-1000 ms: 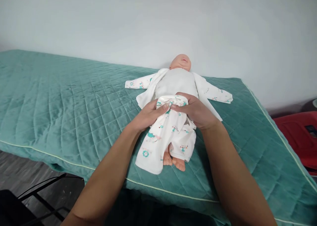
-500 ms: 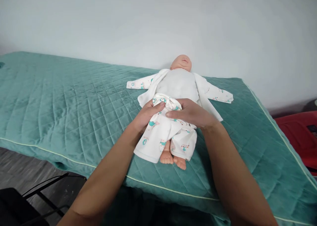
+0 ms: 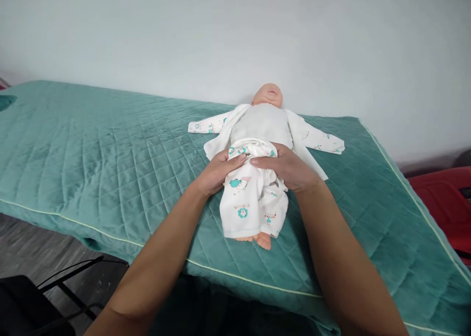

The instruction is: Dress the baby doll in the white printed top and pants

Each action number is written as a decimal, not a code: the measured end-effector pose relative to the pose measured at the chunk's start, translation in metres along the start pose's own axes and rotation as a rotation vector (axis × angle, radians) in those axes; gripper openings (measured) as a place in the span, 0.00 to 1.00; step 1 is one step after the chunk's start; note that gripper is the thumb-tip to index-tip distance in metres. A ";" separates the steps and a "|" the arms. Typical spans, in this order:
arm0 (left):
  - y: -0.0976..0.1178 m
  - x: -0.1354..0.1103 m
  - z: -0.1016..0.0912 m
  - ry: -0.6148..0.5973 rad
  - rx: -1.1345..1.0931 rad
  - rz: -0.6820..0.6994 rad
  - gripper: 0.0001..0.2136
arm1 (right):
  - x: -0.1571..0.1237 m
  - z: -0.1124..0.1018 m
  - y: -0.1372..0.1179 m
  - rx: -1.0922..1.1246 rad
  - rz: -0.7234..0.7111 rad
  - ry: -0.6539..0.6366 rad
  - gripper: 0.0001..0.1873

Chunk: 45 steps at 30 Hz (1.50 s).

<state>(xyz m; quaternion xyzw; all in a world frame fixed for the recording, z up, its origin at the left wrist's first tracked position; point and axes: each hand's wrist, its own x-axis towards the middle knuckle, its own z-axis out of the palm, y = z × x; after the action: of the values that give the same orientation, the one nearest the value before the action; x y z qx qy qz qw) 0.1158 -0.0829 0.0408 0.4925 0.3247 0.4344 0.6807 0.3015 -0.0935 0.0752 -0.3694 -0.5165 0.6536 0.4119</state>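
A baby doll (image 3: 262, 122) lies on its back, its head toward the wall and its feet toward me. An open white printed jacket (image 3: 321, 136) covers its outspread arms, leaving the pale torso bare in front. White baby trousers (image 3: 241, 198) with teal prints are on the legs, and only the toes show below the hems. My left hand (image 3: 221, 169) grips the bunched waistband on one side, thumb on top. On the other side my right hand (image 3: 289, 167) grips it too, thumb pointing inward. The fingers under the cloth are partly hidden.
A teal quilted cover (image 3: 110, 164) with a pale piped edge spreads over the bed. The wall (image 3: 206, 37) stands directly behind. A red object (image 3: 441, 203) is at the right, and a black chair-like frame (image 3: 69, 287) is at the lower left.
The waistband sits slightly flatter across the doll's hips. The left trouser leg has swung inward and now covers more of the feet. Both hands keep their hold.
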 end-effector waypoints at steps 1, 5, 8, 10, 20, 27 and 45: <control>-0.001 0.000 -0.002 -0.016 0.016 0.009 0.23 | 0.000 0.001 0.000 0.001 -0.012 0.024 0.18; -0.002 0.001 -0.009 -0.149 0.076 0.024 0.24 | 0.001 0.006 -0.001 -0.029 -0.039 0.076 0.16; 0.000 0.001 -0.011 -0.218 0.063 0.009 0.24 | 0.001 0.009 -0.002 -0.087 -0.055 0.079 0.14; 0.000 0.001 -0.010 -0.188 0.015 0.003 0.23 | 0.001 0.009 -0.002 -0.117 -0.060 0.067 0.15; -0.001 -0.007 0.000 0.001 -0.136 -0.008 0.25 | -0.005 0.002 -0.015 -0.455 0.040 -0.178 0.19; 0.002 -0.009 0.003 0.102 -0.136 -0.030 0.26 | -0.006 0.002 -0.011 -0.375 0.026 -0.128 0.18; -0.001 -0.054 0.036 0.204 -0.261 0.055 0.15 | -0.002 0.001 -0.011 -0.510 -0.026 -0.218 0.20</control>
<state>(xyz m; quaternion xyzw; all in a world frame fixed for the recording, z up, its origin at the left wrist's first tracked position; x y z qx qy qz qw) 0.1251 -0.1461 0.0517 0.3618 0.3194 0.5390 0.6903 0.3030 -0.0945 0.0858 -0.3818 -0.7104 0.5330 0.2559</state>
